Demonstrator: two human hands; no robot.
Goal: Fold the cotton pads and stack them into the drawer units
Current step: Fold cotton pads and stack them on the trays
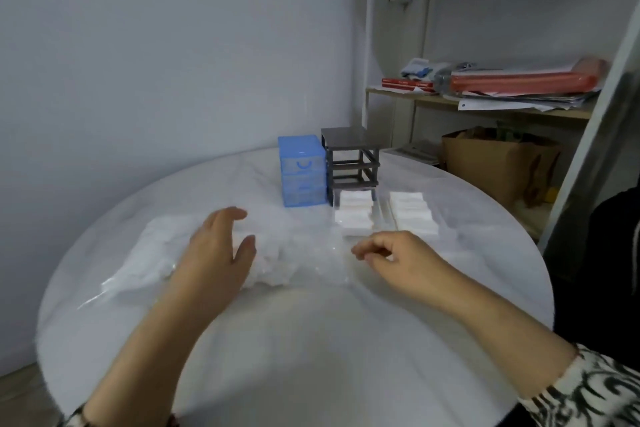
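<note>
On the table (311,340), a bag (145,263) of loose pads is lying left of the blue unit (302,170). The left hand (216,250) is hovering over it, fingers spread wide. The grey unit (349,159) is standing just right of the blue unit. The right hand (398,258) is curling its fingers; whether they are pinching a pad cannot be determined. Folded pads (355,215) are lying in front of the grey unit.

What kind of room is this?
Probably a small office or storeroom: a metal shelf holds stacked papers and red folders, a paper bag sits below, and a round white table serves as workspace.
</note>
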